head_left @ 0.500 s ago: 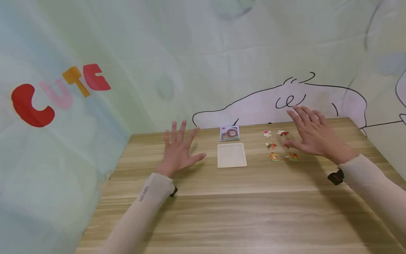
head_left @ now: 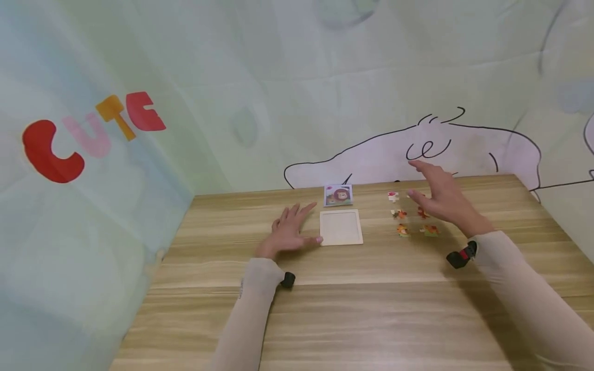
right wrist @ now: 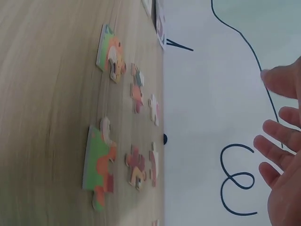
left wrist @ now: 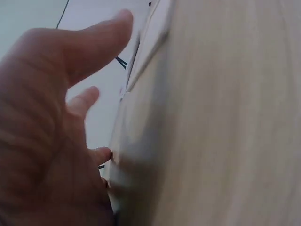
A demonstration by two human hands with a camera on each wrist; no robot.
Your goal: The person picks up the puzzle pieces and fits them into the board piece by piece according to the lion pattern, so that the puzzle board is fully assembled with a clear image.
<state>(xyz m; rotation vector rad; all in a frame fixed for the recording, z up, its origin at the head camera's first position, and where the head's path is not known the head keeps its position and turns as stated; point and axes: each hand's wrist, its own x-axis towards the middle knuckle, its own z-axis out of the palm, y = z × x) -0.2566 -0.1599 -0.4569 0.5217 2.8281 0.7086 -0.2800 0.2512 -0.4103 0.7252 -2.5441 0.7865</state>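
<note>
Left hand fingers lying flat, relaxed on tabletop, thumb tip touching left edge of blank puzzle tray. Right hand hovering spread, gripping nothing, over loose puzzle pieces right of tray. Pieces looking thin, stiff, featherlight card, knobby edges; guessing pinching by edges working best, since flat pieces sliding easily on smooth wood grain. Lion picture card behind tray.

Matt wood-grain table, pale wooden tray, printed cloth backdrop.
</note>
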